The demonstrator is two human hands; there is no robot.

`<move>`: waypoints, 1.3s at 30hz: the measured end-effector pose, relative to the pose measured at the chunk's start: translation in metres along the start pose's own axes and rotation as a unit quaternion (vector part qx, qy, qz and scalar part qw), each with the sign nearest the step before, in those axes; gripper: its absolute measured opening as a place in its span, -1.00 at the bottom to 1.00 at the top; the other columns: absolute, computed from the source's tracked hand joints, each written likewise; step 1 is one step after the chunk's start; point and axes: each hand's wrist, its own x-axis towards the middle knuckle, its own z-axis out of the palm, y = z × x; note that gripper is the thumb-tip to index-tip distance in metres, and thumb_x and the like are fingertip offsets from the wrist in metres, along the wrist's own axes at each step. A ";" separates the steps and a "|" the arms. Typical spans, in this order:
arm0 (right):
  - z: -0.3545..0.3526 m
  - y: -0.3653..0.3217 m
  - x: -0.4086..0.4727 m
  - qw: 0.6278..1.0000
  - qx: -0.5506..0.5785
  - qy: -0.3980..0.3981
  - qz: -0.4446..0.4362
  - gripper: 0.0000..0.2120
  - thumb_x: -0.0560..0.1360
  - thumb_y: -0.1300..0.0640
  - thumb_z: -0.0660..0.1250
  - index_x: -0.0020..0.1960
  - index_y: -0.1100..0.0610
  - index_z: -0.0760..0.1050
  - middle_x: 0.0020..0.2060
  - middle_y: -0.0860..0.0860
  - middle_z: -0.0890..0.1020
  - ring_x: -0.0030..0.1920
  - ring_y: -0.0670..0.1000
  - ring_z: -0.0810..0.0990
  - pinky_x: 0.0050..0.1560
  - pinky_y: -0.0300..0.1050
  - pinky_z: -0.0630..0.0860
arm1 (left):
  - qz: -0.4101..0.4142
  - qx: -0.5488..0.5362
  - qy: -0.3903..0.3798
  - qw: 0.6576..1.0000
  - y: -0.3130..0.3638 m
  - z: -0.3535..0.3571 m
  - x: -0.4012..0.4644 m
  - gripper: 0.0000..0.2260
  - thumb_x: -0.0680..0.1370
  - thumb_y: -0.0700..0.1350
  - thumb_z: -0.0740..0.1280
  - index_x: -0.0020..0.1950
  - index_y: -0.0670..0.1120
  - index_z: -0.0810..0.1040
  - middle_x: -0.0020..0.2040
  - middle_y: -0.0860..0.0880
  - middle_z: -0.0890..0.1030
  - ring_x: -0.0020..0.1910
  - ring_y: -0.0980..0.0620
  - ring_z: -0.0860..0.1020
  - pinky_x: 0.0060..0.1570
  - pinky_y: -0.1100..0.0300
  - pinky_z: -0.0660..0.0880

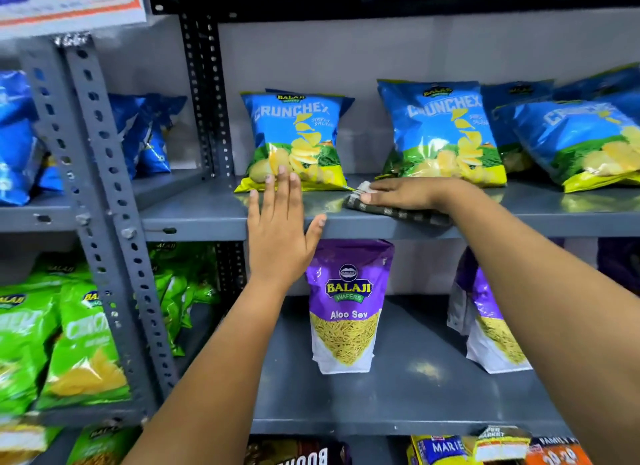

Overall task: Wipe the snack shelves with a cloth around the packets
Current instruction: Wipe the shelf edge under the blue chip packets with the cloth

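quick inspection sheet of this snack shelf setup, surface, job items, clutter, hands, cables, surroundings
surface: grey metal shelf, front strip bare, faint glare near the cloth.
job's things: dark checked cloth flat at the shelf's front edge; blue Crunchex packet upright at left, more Crunchex packets at right.
clutter: nothing seen.
grippers: left hand open, fingertips at the left packet's base; right hand pressed flat on the cloth.
cables: nothing seen.
surroundings: purple Aloo Sev pouch on the shelf below; green packets in the left bay; slotted upright post.
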 end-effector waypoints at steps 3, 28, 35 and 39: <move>0.005 0.000 0.002 1.000 0.013 0.014 -0.008 -0.49 0.56 -0.17 0.02 0.47 -0.02 0.16 0.51 -0.02 0.19 0.49 0.02 0.15 0.47 -0.11 0.03 | 0.005 -0.004 0.010 1.000 -0.001 0.001 -0.001 -0.36 0.58 0.19 -0.14 0.41 -0.29 0.22 0.41 -0.27 0.29 0.38 -0.23 0.26 0.34 -0.08 0.01; 0.330 -0.091 0.047 0.890 0.453 0.046 0.031 -0.69 0.50 -0.05 0.28 -0.33 0.11 0.44 -0.62 -0.06 0.47 -0.64 -0.21 0.41 -0.63 -0.41 0.32 | -0.263 0.121 -0.017 0.957 -0.166 0.015 -0.179 -0.26 0.54 0.26 -0.04 0.45 -0.31 -0.06 0.45 -0.27 0.00 0.46 -0.17 -0.11 0.40 -0.03 -0.22; 0.337 -0.108 0.200 0.957 0.281 0.064 0.026 -0.51 0.43 -0.32 0.13 0.04 0.06 0.52 -0.03 0.27 0.66 0.00 0.30 0.62 0.05 0.13 0.57 | -0.230 0.108 0.067 0.965 -0.181 0.035 -0.186 -0.29 0.54 0.21 0.07 0.48 -0.05 -0.28 0.48 0.09 -0.36 0.47 0.00 -0.22 0.42 -0.08 -0.13; 0.367 -0.076 0.234 0.991 0.109 0.021 0.076 -0.47 0.51 -0.18 0.10 0.32 0.15 0.34 0.26 0.34 0.46 0.26 0.35 0.43 0.28 0.25 0.40 | -0.222 0.113 0.081 0.965 -0.185 0.038 -0.188 -0.26 0.53 0.17 0.14 0.48 -0.06 -0.27 0.48 0.10 -0.34 0.47 -0.03 -0.19 0.43 -0.10 -0.09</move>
